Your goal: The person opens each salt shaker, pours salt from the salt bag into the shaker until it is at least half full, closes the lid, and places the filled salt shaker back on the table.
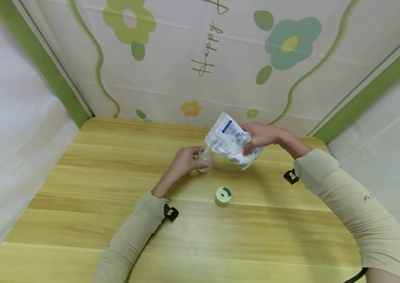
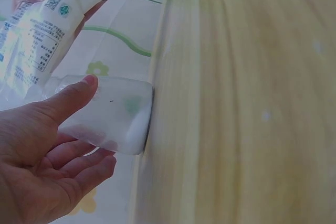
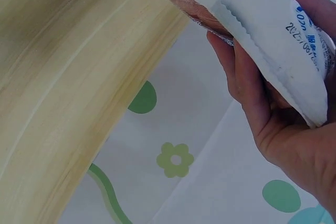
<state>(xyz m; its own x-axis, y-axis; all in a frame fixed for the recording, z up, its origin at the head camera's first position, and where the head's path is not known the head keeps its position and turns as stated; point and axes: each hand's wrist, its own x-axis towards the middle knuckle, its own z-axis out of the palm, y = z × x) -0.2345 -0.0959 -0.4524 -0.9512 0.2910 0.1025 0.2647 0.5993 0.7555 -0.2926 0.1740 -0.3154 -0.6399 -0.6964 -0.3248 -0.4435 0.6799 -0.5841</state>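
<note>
My left hand holds a small clear jar upright on the table, thumb on one side and fingers on the other. In the left wrist view, something whitish shows near the base of the jar. My right hand grips a white printed bag from its upper right. The bag is tilted, its lower left end at the jar's mouth; whether anything flows out cannot be seen. In the right wrist view, fingers and thumb wrap round the bag. In front of the jar sits a pale green round lid.
The wooden table ends at the back against a white curtain with flowers and green lettering. More white cloth hangs at both sides. A small black device sits at each sleeve cuff.
</note>
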